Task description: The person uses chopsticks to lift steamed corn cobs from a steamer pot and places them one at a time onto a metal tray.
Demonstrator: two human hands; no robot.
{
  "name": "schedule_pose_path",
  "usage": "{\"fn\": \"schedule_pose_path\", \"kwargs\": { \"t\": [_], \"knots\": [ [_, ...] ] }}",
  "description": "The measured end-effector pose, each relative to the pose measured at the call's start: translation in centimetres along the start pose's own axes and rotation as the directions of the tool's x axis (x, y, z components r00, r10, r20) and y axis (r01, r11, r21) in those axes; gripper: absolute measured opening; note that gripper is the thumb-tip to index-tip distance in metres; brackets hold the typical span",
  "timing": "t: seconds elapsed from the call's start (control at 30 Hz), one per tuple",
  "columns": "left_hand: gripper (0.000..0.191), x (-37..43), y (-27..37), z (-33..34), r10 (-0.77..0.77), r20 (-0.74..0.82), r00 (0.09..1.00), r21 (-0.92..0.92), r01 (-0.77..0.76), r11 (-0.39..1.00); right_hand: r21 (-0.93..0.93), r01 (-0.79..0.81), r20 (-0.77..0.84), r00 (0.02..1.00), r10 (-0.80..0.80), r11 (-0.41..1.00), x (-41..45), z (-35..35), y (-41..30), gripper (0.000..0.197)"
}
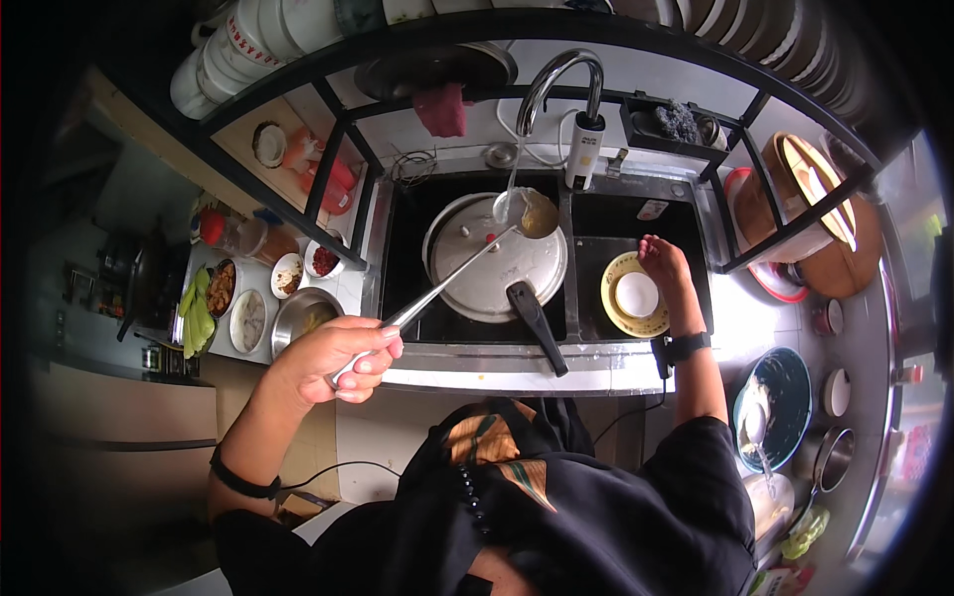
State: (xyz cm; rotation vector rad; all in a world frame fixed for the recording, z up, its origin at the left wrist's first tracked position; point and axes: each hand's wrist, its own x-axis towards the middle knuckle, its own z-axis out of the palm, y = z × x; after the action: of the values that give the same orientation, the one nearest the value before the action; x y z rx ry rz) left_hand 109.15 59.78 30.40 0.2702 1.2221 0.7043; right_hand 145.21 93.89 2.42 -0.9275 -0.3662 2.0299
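My left hand (343,360) is closed around the handle of a long metal ladle (441,289). The ladle's bowl (536,216) is under the thin stream from the chrome faucet (555,71), above a pressure cooker lid (477,264) with a black handle (538,328), in the left sink basin. My right hand (662,259) hovers over the right basin with its fingers curled and nothing visibly held, beside a yellow-rimmed bowl (615,316) that has a small white bowl (637,295) inside. Whether the right hand touches the yellow-rimmed bowl, I cannot tell.
Left of the sink stand a metal bowl (279,328), small dishes of ingredients (287,274) and leafy greens (196,313). A black rack (477,26) with stacked bowls spans above. At right are a dark green basin (797,380) and a steel pot (836,458).
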Motion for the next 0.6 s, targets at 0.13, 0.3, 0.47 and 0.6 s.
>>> {"fn": "schedule_pose_path", "kwargs": {
  "t": [0.13, 0.3, 0.47, 0.6],
  "knots": [
    [0.025, -0.1, 0.4, 0.3, 0.002, -0.068, 0.998, 0.078, 0.003, 0.997, 0.022, -0.015, -0.020, 1.000, 0.015, 1.000, -0.6, -0.1, 0.1, 0.014],
    [0.028, 2.3, 1.8, 0.8, -0.022, -0.073, 0.997, 0.073, 0.028, 0.997, 0.010, -0.019, 0.001, 1.000, 0.019, 1.000, -1.1, -0.9, 0.0, 0.016],
    [0.028, 2.6, 2.0, 0.7, -0.004, 0.087, 0.996, -0.050, 0.008, 0.999, -0.031, -0.008, 0.008, 1.000, 0.008, 0.999, -2.4, -1.2, 0.4, 0.014],
    [0.026, 2.2, 1.7, 1.2, 0.038, -0.017, 0.999, 0.061, -0.036, 0.997, -0.074, 0.015, 0.003, 1.000, -0.015, 0.997, -3.5, -2.9, 0.6, 0.012]
  ]
}}
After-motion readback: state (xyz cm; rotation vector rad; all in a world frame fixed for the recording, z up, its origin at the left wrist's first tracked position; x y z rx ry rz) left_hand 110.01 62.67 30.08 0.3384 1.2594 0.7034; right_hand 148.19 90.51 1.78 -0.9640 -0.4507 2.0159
